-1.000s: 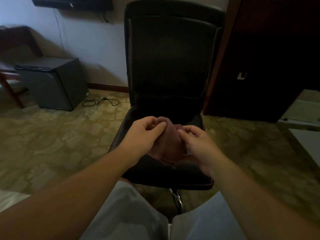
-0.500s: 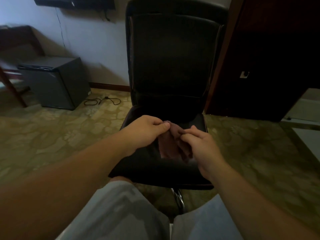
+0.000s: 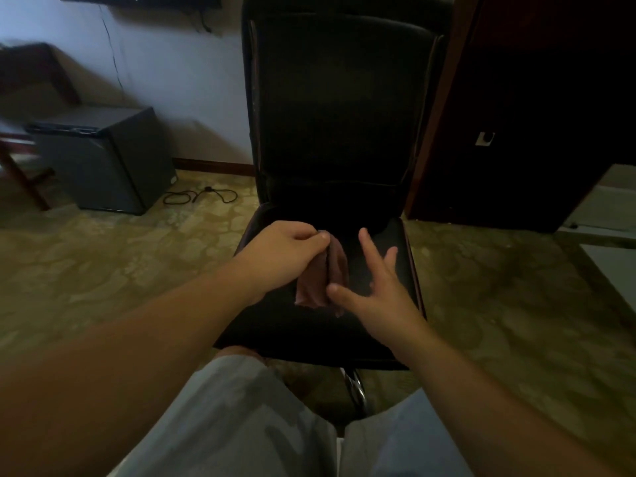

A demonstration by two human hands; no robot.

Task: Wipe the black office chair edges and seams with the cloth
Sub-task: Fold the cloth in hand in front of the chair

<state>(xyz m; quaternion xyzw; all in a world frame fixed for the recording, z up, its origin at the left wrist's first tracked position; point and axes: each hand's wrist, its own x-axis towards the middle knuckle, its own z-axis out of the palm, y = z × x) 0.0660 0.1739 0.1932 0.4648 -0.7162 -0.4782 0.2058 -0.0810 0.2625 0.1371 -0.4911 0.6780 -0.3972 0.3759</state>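
Cloth [image 3: 321, 277]: pinkish, bunched, hanging above the chair [image 3: 344, 132] seat, near its middle.
Left hand [image 3: 282, 254]: fingers pinched on the cloth's top.
Right hand [image 3: 373, 287]: half a second ago pinching the cloth too; now off it, fingers spread, thumb beside the lower edge.
Reading: cloth passed to one hand; wiping of edges and seams likely not begun.
Surroundings: mini fridge [image 3: 103, 160], patterned floor [image 3: 103, 270].

We have a single view, from a wide-angle camera worn on the person's head. It looks forward and steeply down, so both forearms reach away from us into the middle of the frame. The black office chair [image 3: 340, 139] faces us, close, its backrest upright ahead. The wide lens bends the floor [image 3: 120, 263] and walls at the frame's edges.
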